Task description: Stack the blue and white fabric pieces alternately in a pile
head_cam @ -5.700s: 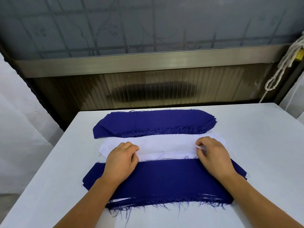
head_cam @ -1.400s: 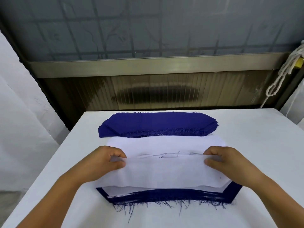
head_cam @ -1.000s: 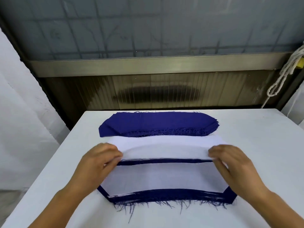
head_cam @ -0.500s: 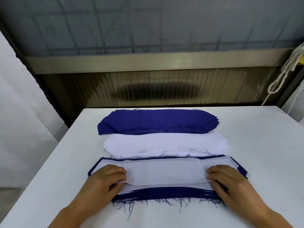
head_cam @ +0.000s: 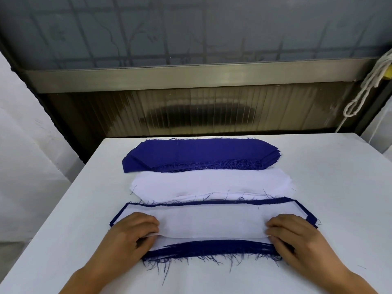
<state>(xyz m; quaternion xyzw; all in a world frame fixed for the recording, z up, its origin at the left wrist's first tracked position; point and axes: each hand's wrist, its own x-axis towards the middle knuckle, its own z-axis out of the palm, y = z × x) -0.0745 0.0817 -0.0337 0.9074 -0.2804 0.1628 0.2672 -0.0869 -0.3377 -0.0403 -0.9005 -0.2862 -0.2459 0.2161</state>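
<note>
Left hand (head_cam: pixel 129 236): fingers curled, pinching the near-left edge of the top white fabric piece (head_cam: pixel 210 223).
Right hand (head_cam: pixel 294 240): curled, gripping its near-right edge; fingertips hidden.
Pile: white piece covers a frayed blue fabric piece (head_cam: pixel 212 250); lower layers hidden.
Supply: blue fabric stack (head_cam: pixel 197 153), white fabric stack (head_cam: pixel 210 184) beyond.

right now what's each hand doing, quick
Left hand: holding the left end of the white fabric piece, fingers curled on it.
Right hand: holding its right end the same way.

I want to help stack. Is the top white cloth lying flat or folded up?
Flat. The white cloth lies spread over the blue piece, whose edge shows all around it.
</note>
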